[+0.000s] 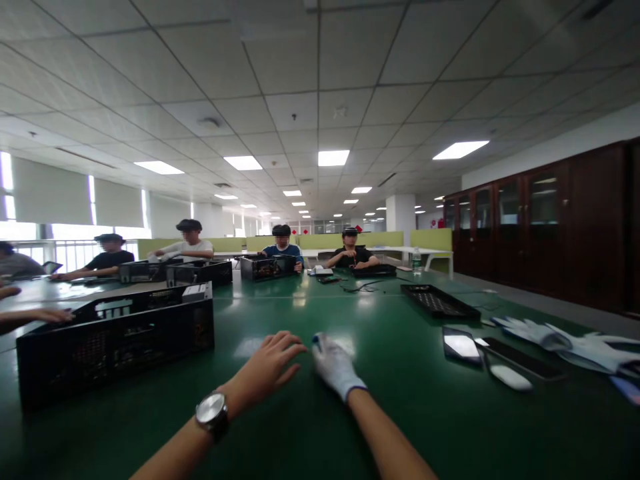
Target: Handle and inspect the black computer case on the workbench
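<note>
My left hand [267,370] is bare, with a wristwatch [213,413] on the wrist, and its fingers are spread out over the green table [310,427]. Its fingertips reach toward my right hand [334,365], which wears a white glove with a blue fingertip. The gloved right hand lies on the table with its fingers together and nothing visible in it. Both hands rest near the middle of the table in front of me, almost touching.
A black computer case [117,340] stands at the left. At the right lie a phone [461,347], a dark flat device [523,360], a white mouse-like object [510,377], loose white gloves [565,341] and a black tray [437,301]. Several people sit at the far side with more cases.
</note>
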`<state>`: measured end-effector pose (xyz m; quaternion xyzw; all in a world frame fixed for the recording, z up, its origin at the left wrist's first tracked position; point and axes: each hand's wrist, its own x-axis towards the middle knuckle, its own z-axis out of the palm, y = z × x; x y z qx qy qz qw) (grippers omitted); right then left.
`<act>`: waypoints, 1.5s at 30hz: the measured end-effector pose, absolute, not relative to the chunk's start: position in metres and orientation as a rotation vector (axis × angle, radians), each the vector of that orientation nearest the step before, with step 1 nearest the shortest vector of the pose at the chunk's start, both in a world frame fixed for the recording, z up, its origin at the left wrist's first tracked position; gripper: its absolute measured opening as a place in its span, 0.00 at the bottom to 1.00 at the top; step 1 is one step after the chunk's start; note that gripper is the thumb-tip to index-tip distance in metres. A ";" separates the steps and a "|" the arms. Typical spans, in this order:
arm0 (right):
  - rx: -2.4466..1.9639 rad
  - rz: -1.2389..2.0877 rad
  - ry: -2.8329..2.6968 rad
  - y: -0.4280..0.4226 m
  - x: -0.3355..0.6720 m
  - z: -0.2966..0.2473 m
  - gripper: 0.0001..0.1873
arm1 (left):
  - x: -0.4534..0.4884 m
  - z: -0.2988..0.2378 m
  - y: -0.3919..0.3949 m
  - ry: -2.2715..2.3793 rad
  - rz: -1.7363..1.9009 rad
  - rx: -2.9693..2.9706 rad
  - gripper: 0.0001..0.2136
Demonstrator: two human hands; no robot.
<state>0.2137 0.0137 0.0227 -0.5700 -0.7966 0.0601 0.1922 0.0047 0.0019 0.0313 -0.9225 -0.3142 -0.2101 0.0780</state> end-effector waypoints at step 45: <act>-1.506 0.259 -2.397 -0.012 0.341 0.001 0.31 | -0.071 0.128 0.183 -1.614 -0.616 -2.320 0.20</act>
